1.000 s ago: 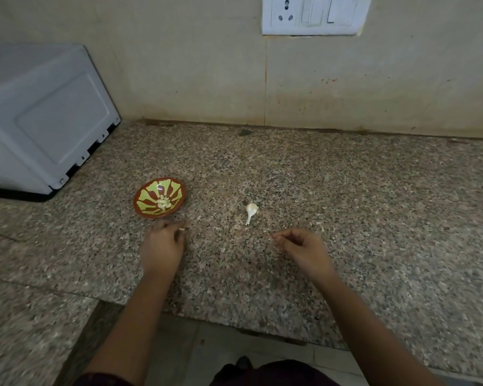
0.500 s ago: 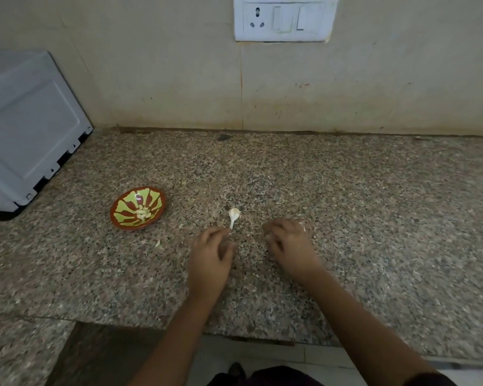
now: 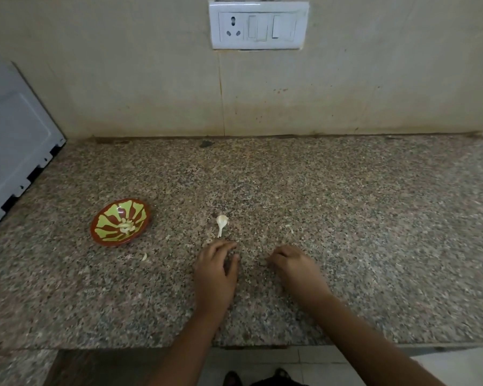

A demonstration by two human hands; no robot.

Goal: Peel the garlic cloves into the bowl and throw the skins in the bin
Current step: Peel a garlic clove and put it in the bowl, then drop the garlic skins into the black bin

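- Done, as far as it shows: the bowl (image 3: 121, 222) sits on the counter (image 3: 374, 218) with a small heap of pale peeled cloves (image 3: 126, 226) at its centre; so some peeling is finished
- Still to peel, by my reading: one garlic (image 3: 221, 222) piece lies on the counter well right of the bowl, white and bulbous with a thin tail pointing toward the person; it looks unpeeled, though it could be only a husk with its stalk; too small to say
- Skins: a pale scrap (image 3: 144, 257) lies just in front of the bowl, to its right; another fleck (image 3: 289, 228) lies far right of the bowl, past the garlic; finer bits may be lost in the speckled stone; none of this has gone to the bin, and the bin is not in view
- Left hand (image 3: 216, 271): palm down, right of the bowl and just in front of the garlic's tail; fingers bent with tips at the counter, thumb set a little apart; whether it pinches anything I cannot tell
- Right hand (image 3: 296, 267): farther right of the bowl, fingers curled under toward the counter; it may be nipping a scrap, but the tips are hidden, so I cannot tell
- Judgement: late in the task; likely left are the last piece, gathering the scraps, and the trip to the bin
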